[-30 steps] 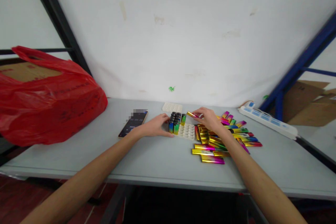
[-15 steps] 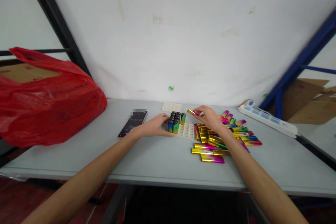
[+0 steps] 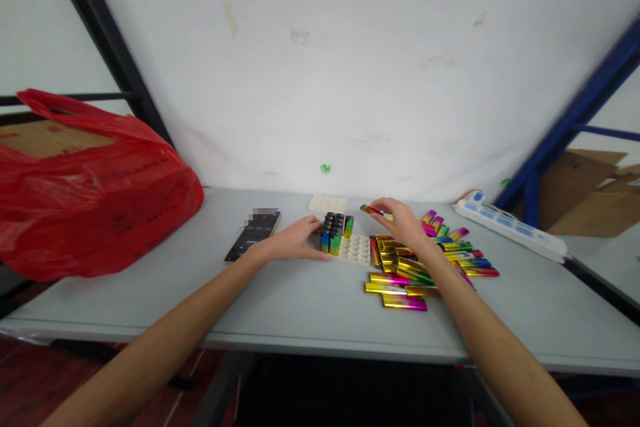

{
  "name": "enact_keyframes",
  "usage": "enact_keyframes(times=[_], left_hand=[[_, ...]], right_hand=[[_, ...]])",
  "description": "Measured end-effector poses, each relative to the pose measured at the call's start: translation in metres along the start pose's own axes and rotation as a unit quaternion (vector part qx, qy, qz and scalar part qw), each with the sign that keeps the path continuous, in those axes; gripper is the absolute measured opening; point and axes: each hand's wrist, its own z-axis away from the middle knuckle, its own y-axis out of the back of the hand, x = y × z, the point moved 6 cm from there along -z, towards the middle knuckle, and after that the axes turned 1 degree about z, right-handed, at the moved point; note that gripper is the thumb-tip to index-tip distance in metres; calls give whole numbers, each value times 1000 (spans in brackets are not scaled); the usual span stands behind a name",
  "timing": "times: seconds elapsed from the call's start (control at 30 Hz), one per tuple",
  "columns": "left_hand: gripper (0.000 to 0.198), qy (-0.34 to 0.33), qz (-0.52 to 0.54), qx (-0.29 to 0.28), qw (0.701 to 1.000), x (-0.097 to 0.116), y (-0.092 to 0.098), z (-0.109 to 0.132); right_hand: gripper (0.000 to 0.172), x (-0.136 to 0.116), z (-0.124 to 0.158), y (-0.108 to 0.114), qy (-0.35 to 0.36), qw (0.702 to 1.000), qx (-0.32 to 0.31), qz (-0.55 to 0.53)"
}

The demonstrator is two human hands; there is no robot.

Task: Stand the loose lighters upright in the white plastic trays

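Several slim, shiny metallic tubes with dark tops point(image 3: 334, 223), perhaps lighters, stand upright in the left part of a white holed tray point(image 3: 356, 250). My left hand point(image 3: 295, 239) is open at the tray's left side, its fingers beside the standing tubes and its thumb stretched along the near edge. Above the tray's right side, my right hand point(image 3: 395, 217) pinches one shiny tube point(image 3: 370, 209), held nearly level with its dark end pointing left. Beneath and beside that hand lies a loose pile of gold, magenta, green and red tubes point(image 3: 400, 260).
A second white holed tray point(image 3: 327, 204) lies by the wall. Left are a phone point(image 3: 253, 235) showing a timer and a bulging red plastic bag point(image 3: 100, 200). A white power strip point(image 3: 513, 225) runs along the right, near a blue post point(image 3: 533, 180).
The tube in my right hand has turned, so a dark end now points left where a gold end showed. My right hand shifted slightly; my left hand stayed put.
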Motion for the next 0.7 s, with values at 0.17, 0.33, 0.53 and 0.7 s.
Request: enact_keyframes(times=[0.17,0.33,0.53,0.7], left_hand=[[78,1,-2,2,1000,0,1,0],[76,-8,-5,6,1000,1,1,0],[76,-7,-14,5,1000,1,0,0],[75,0,-15,-7,1000,0,0,0]], right_hand=[[18,7,3,-6,-48,995,-22,-82],[13,5,3,-7,-46,993,-39,-101],[12,3,3,-7,-51,993,-41,-100],[14,5,3,-8,-63,992,-45,-95]])
